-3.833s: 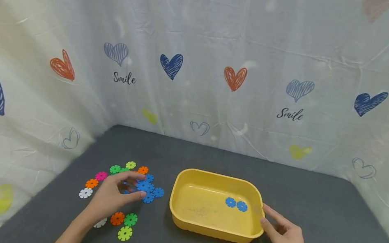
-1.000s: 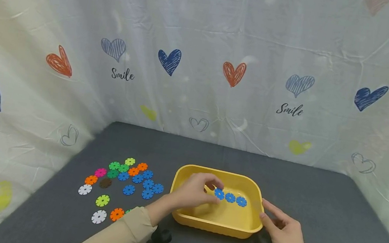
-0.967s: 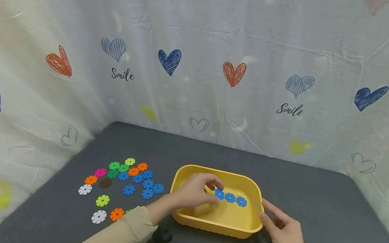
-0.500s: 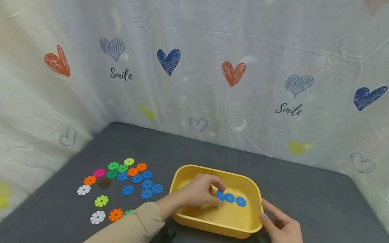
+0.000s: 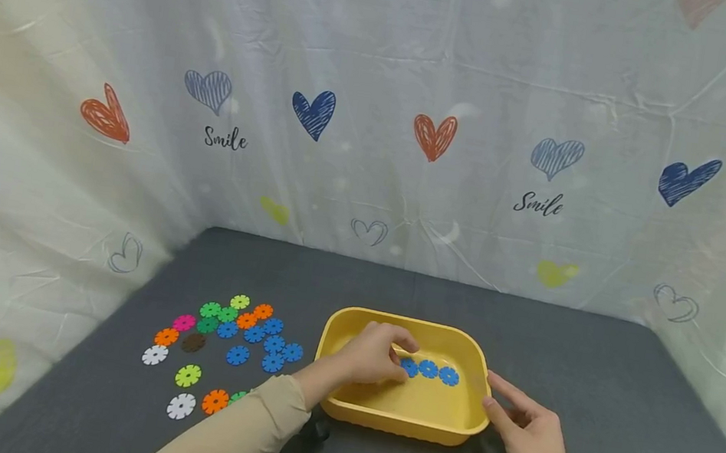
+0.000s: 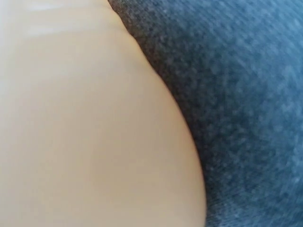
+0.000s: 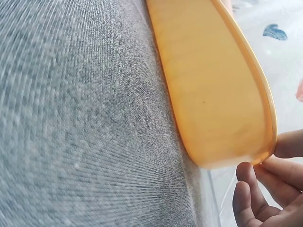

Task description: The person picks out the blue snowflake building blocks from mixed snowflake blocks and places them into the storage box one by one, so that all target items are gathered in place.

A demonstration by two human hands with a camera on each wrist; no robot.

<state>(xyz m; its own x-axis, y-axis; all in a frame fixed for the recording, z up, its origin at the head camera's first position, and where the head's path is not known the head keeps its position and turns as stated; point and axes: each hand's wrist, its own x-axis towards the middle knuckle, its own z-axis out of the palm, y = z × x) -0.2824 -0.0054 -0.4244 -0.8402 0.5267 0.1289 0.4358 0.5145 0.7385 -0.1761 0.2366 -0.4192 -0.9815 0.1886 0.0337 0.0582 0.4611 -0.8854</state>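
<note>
A yellow plastic basin point(image 5: 406, 418) sits on the dark grey cloth. Inside, three blue notched plastic discs point(image 5: 429, 369) lie in a row. My left hand point(image 5: 373, 353) reaches over the basin's left side. Its thumb is right at the edge of the leftmost blue disc point(image 5: 410, 368), and the index fingertip stands a little apart from that disc. My right hand point(image 5: 529, 435) touches the basin's right end with thumb and index fingertips, the fingers fairly straight. In the right wrist view, several fingertips point(image 7: 244, 170) meet the basin's end wall and rim point(image 7: 272, 113).
Left of the basin, several loose discs lie on the cloth: blue point(image 5: 274, 343), green point(image 5: 209, 310), orange point(image 5: 215, 402), white point(image 5: 180, 406), pink point(image 5: 184, 322) and brown point(image 5: 193, 342). A white curtain point(image 5: 387, 52) with printed hearts hangs behind and along the sides.
My left hand has moved from the loose blue discs into the basin, bringing a third disc to the row there. That disc lies beside the other two. My right hand stays at the rim.
</note>
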